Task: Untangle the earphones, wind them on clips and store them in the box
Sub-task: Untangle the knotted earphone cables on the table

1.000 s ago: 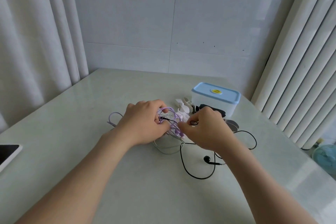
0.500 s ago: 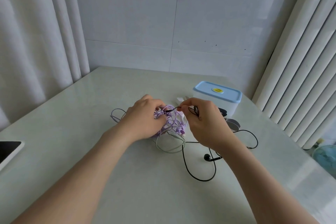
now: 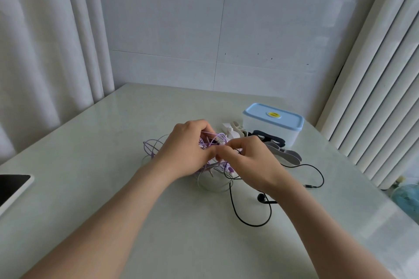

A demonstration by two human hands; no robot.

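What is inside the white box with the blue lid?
The white plastic box has its blue lid shut, and its cloudy walls show nothing inside. Flat winding clips lie on the table in front of it.

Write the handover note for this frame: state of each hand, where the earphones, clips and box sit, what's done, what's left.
Left hand: closed on the purple earphone tangle, mid-table.
Right hand: pinching a strand at the knot beside the left.
Black earphone cable: loops loose on the table, still running into the tangle; one earbud lies free.
Winder clips: unused, beside the box.
Blue-lidded storage box: lid on, far right.
Done: nothing wound or stored.
Left: separate the cables, wind each, open the box, store.
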